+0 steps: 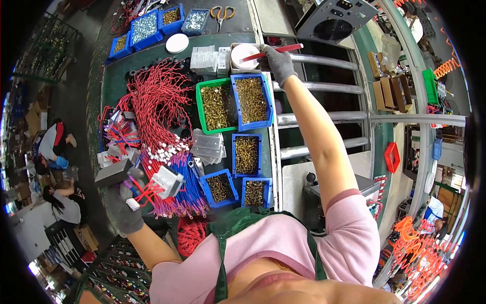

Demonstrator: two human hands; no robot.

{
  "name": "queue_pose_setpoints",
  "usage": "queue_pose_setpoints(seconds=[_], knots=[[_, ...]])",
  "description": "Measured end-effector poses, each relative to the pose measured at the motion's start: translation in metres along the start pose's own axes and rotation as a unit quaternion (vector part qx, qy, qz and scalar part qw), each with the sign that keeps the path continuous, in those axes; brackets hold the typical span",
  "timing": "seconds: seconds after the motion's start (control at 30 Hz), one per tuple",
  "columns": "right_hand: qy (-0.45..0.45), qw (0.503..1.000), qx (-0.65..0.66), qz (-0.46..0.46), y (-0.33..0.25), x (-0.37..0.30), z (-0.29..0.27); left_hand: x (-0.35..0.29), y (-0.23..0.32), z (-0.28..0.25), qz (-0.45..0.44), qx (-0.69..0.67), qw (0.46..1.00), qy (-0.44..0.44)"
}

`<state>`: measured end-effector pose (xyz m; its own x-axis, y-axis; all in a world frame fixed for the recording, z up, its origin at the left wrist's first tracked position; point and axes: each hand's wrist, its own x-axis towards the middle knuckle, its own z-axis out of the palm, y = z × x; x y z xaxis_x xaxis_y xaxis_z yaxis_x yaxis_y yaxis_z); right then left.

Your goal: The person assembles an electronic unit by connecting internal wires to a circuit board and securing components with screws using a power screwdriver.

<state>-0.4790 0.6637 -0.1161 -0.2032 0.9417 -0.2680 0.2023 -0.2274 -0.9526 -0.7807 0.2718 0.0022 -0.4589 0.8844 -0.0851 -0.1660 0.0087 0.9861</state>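
Observation:
My right hand (280, 63), in a grey glove, grips a slim red stick-like tool (289, 48) at the far edge of the bench. The lower end of the tool is over or in a round white tub (245, 52) that sits in a small carton. My left hand (126, 212), also gloved, is closed around a wired assembly at the near left. This has a dark block (113, 172), red wires (147, 192), a white connector (132, 204) and a pale metallic box-shaped part (167, 182). My left fingers are partly hidden behind it.
Twisted red-and-black wires (158, 96) and blue leads (185, 177) cover the bench's middle. Beside them stand a green bin (199, 109) and blue bins (234, 157) of screws. A white lid (176, 43), scissors (221, 17) and metal rollers (329, 87) lie farther off.

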Motion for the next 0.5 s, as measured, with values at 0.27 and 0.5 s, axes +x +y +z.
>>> queue_pose_setpoints(seconds=[0.27, 0.5], knots=[[0.135, 0.901, 0.387, 0.141, 0.034, 0.001, -0.02, -0.009, 0.013, -0.023, 0.22, 0.061, 0.95, 0.214], [0.113, 0.962, 0.235, 0.074, 0.004, 0.001, -0.009, -0.021, 0.033, -0.063, 0.29, 0.584, 0.749, 0.112]])
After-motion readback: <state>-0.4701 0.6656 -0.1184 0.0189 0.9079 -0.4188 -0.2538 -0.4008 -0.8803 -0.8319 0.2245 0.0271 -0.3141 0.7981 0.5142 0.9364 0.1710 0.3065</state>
